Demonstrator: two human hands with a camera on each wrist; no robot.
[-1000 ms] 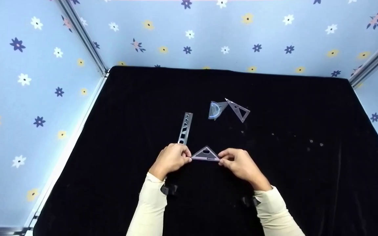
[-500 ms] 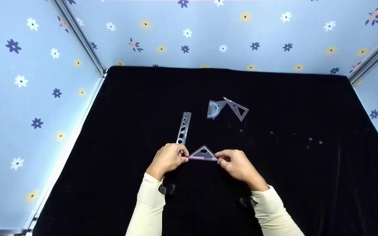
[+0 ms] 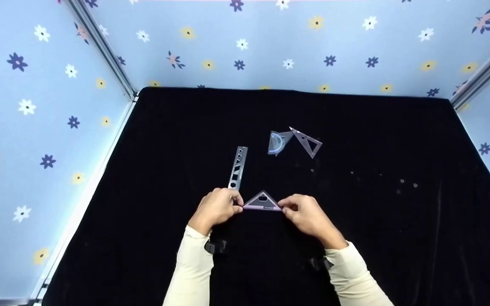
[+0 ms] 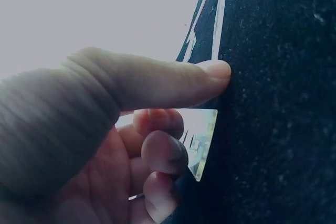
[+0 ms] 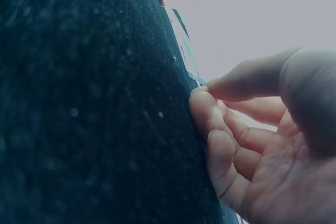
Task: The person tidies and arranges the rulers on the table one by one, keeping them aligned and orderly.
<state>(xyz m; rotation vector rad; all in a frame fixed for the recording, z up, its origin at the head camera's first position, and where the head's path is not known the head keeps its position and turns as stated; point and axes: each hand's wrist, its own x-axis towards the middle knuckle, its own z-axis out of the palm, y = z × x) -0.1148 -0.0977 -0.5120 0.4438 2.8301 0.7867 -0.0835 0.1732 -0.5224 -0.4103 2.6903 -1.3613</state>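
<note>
A clear set square (image 3: 258,208) with a pinkish long edge lies flat between both hands, its right-angled corner pointing away from me. My left hand (image 3: 217,209) pinches its left corner with thumb and fingertips; in the left wrist view the thumb (image 4: 163,85) stretches over the curled fingers. The right corner is pinched by my right hand (image 3: 306,213), with thumb and index finger meeting at the tip in the right wrist view. A ruler (image 3: 242,165) with a row of cut-out shapes extends beyond my left hand, which hides its near end.
Farther back lies a protractor (image 3: 274,146), overlapping a clear pointed piece. Right beside it a second set square (image 3: 300,136) slants to the right. Black cloth (image 3: 377,238) covers the table, bounded by flowered blue walls (image 3: 270,46) at the back and sides.
Both hands have shifted slightly left with the set square, bringing its left corner nearer the ruler. The head view also drifts a little. The pieces at the back stay put.
</note>
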